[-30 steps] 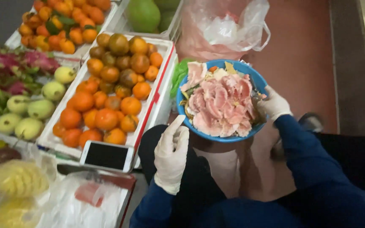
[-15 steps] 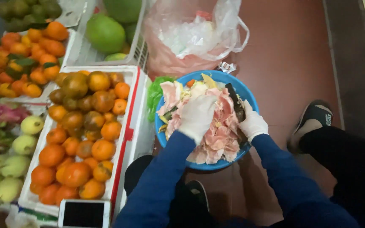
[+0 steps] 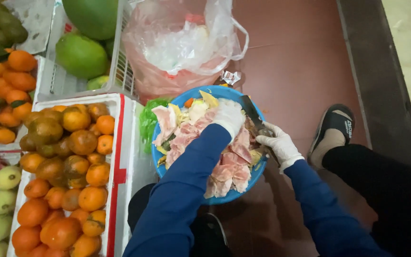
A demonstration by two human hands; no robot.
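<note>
Red floor; left hand presses peels downward.

Left hand is in the blue bowl now, pressed down on the pink pomelo peels; a second ago it hung open below the bowl, clear of it. Right hand has slid from under the rim up to the bowl's right edge, and a dark blade, probably a knife, shows beside it. The bowl sits lower, nearer the knees. The phone is gone from view.
</note>
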